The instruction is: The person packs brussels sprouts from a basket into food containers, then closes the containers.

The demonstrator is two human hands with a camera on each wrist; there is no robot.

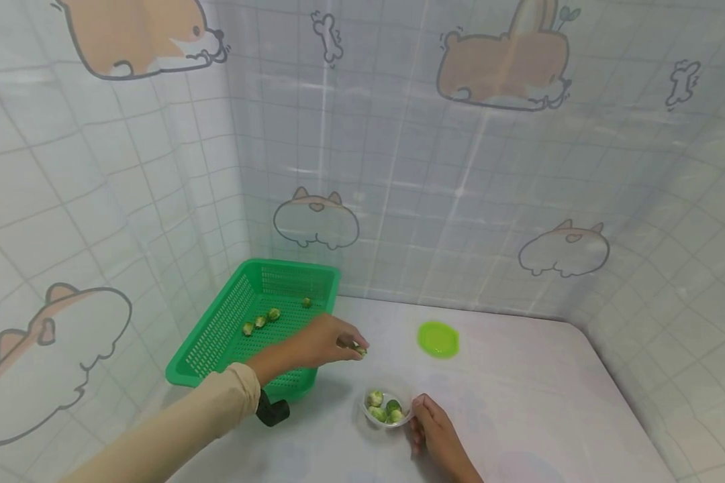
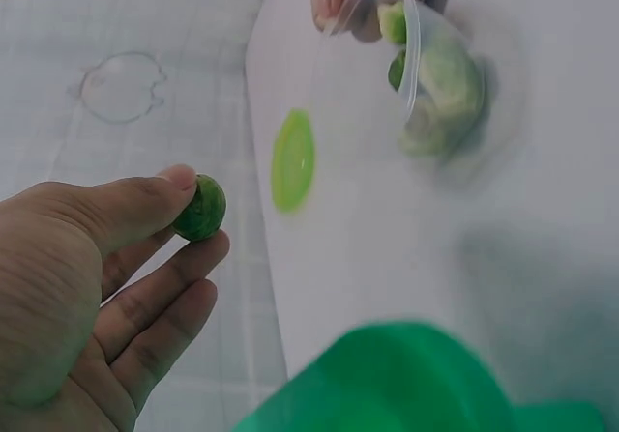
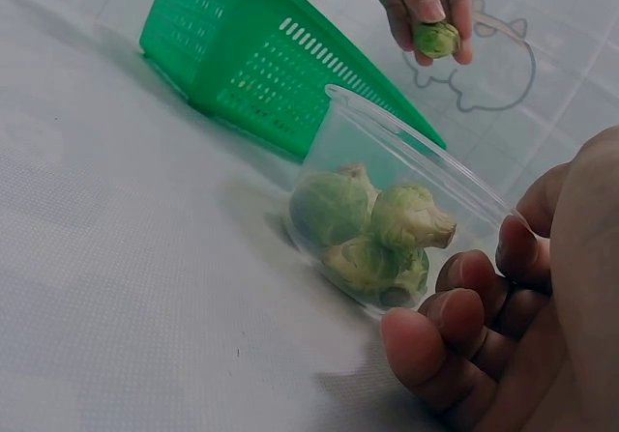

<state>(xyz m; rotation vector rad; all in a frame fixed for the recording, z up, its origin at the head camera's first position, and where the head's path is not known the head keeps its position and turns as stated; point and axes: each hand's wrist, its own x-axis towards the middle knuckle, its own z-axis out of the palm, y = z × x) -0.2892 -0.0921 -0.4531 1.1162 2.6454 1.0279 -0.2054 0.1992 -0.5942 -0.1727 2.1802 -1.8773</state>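
My left hand (image 1: 329, 341) pinches a Brussels sprout (image 2: 201, 208) between thumb and fingertips, in the air just right of the green basket (image 1: 181, 369). Below and to the right of it, a clear plastic tub (image 3: 334, 113) stands on the table with several Brussels sprouts (image 3: 334, 208) inside. My right hand (image 1: 438, 433) grips the tub at its right side, by the rim, with fingers curled against the wall. Several more sprouts (image 1: 274, 314) lie spread on the basket's floor.
A lime-green lid (image 1: 438, 339) lies flat on the white table (image 1: 532, 389), behind the tub. The basket's raised walls stand close on the left. Curtain-like walls (image 1: 399, 168) with cartoon dogs enclose the table's back and sides.
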